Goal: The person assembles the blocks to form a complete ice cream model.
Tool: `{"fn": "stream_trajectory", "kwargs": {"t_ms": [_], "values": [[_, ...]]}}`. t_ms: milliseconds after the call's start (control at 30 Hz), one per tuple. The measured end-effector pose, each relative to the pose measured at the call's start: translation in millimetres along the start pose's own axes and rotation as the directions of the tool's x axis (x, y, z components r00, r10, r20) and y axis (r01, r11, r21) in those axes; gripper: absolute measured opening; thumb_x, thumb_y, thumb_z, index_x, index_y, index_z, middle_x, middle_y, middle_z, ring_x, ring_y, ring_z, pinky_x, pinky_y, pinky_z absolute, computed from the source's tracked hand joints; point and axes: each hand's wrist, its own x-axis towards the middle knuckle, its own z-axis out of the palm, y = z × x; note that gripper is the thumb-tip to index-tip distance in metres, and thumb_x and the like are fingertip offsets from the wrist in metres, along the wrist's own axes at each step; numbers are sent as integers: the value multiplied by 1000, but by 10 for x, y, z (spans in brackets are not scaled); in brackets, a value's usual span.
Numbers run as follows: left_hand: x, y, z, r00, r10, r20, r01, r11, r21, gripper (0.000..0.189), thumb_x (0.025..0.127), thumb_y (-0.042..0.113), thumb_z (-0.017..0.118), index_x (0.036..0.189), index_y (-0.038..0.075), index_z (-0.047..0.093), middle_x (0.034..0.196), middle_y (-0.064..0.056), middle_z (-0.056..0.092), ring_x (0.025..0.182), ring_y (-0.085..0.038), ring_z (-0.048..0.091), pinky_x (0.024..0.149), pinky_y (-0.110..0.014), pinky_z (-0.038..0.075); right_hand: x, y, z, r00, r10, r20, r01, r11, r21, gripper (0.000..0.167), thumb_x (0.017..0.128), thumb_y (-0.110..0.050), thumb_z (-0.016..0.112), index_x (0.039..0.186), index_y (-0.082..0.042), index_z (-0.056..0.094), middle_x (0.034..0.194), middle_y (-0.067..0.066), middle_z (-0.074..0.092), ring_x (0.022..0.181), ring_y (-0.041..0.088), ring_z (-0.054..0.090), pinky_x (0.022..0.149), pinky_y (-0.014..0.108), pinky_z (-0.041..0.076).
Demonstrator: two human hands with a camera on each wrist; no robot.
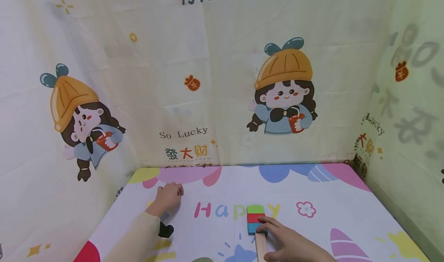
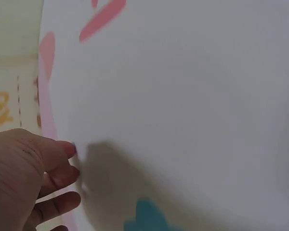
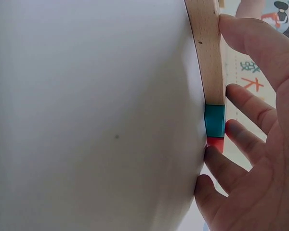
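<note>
A green block (image 1: 255,209), a red block (image 1: 253,218) and a blue block (image 1: 253,228) lie in a row on the table, touching. Against the near end of the blue block lies a plain wooden strip (image 1: 261,247). My right hand (image 1: 289,241) is spread over their right side, fingertips touching the red and blue blocks. The thumb rests at the side of the wooden strip (image 3: 209,57) in the right wrist view. At the table's left, my left hand (image 1: 168,197) hovers with fingers loosely bent, holding nothing; its fingertips (image 2: 73,172) show in the left wrist view.
The white tabletop (image 1: 222,188) carries printed colourful shapes and the word Happy. A patterned cloth (image 1: 222,100) hangs behind the table's far edge and along both sides. A black object (image 1: 166,230) is at the left wrist.
</note>
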Motion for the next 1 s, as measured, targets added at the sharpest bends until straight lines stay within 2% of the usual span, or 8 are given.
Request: {"fn": "stream_trajectory", "kwargs": {"t_ms": [167,267,367,433,600,767,867,1000], "values": [[-77,-324,-184,995,-64,82,66,998,-24,10,91,5,62,93,13,67,89,-4,60,88,-27,54,92,-62,40,-4,-18,-1,1000,0,4,0,1000,10,53,84,-50,82,130,-40,57,161,2,42,137,22,51,103,31,50],[-104,-473,-279,982,-104,156,119,989,-84,15,90,4,60,100,12,69,97,-7,62,87,-25,55,89,-54,48,-9,-27,-3,1000,-6,-1,6,1000,-1,53,85,-50,81,130,-39,57,161,2,42,137,21,51,102,30,50],[-120,-579,-355,973,-104,207,133,982,-132,17,88,4,62,104,8,68,100,-10,64,85,-24,56,81,-43,54,-13,-36,-10,1000,1,-2,-1,1000,-3,53,84,-49,82,131,-39,57,161,2,42,136,21,51,101,30,51],[-134,-631,-382,968,-103,227,139,979,-149,17,87,5,66,104,4,67,98,-10,64,85,-24,56,81,-41,54,-15,-43,-19,1000,16,3,-16,1000,5,54,84,-49,82,131,-40,58,161,1,41,136,21,51,100,30,50],[-173,-696,-411,957,-143,252,185,971,-151,15,86,9,74,95,2,64,88,-8,62,82,-23,55,80,-41,54,-15,-75,-38,999,53,9,-53,999,-2,54,83,-50,82,130,-42,57,161,-3,41,134,20,52,102,33,50],[-200,-716,-449,940,-160,302,215,964,-158,14,86,7,72,96,0,65,89,-9,63,84,-24,56,84,-43,55,-4,-94,-31,996,91,24,-91,996,5,53,82,-52,82,129,-44,57,161,-7,41,132,18,52,103,35,50],[-183,-714,-475,928,-163,336,230,958,-171,15,85,3,70,99,-1,65,92,-11,63,86,-26,56,85,-43,55,-17,-87,-15,997,72,5,-72,997,-1,54,82,-50,82,129,-43,57,160,-6,41,132,19,53,102,34,50],[-192,-713,-507,919,-180,351,257,949,-185,15,85,0,70,99,-1,65,93,-12,62,86,-25,56,84,-40,55,-8,-83,-10,998,63,1,-63,998,-8,54,82,-51,82,129,-43,57,160,-5,41,132,18,53,102,33,50]]}}
